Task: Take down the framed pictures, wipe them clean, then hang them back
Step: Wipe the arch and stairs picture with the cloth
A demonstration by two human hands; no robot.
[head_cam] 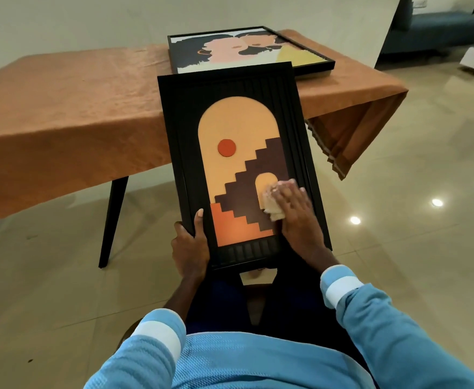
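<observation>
Wiping a black-framed picture of an arched orange-and-brown stair design (241,164), a seated person in a light-blue sweater presses a crumpled cream cloth (271,204) against the small arch near the artwork's lower right. The right hand (297,211) lies flat on top of the cloth, fingers spread and extended, palm down on the picture's face. The left hand (191,245) grips the frame's lower left corner, thumb on the front edge and fingers wrapped round behind it. The picture is tilted, its bottom edge resting at the person's lap and its top edge leaning at the near side of a table draped in a rust-orange cloth (70,108). Lying flat on that table, just behind the held frame, is a second thin black-framed picture showing two stylised faces in pink, black and yellow (244,49); whether the two frames touch cannot be told. One dark tapered table leg (112,220) stands on the glossy beige tiled floor (412,192), which carries bright reflections of ceiling lights. A blue upholstered sofa (432,21) sits in the far right corner.
</observation>
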